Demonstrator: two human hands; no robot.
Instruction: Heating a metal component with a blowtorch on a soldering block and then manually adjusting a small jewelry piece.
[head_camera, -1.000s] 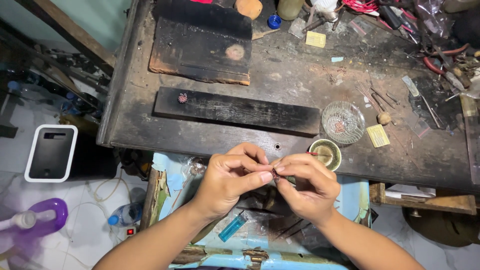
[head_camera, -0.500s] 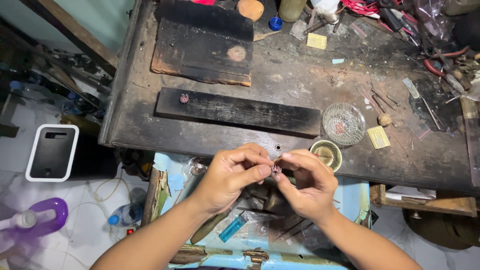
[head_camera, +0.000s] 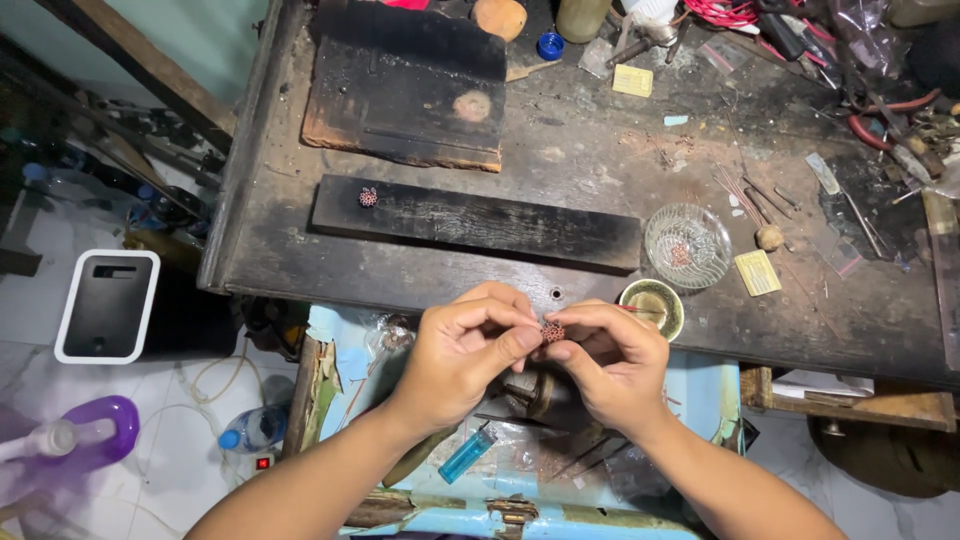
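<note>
My left hand (head_camera: 468, 352) and my right hand (head_camera: 612, 362) meet in front of the dark workbench (head_camera: 600, 170), fingertips pinched together on a small round reddish beaded piece (head_camera: 552, 331). A second similar reddish piece (head_camera: 368, 197) lies on the left end of a long charred wooden strip (head_camera: 475, 221). A small green-rimmed bowl (head_camera: 651, 305) sits just right of my right hand. A glass dish (head_camera: 687, 245) holding tiny reddish bits stands behind it.
A big charred block (head_camera: 408, 92) lies at the back left. Thin metal sticks (head_camera: 745, 192), pliers and wires crowd the right side. Below the bench edge is a light blue tray (head_camera: 690, 390) with a blue lighter (head_camera: 467, 453). A white-framed device (head_camera: 107, 305) rests on the floor at left.
The view has shifted slightly. My hands stay pinched together on the small piece, moving a little lower and to the right.
</note>
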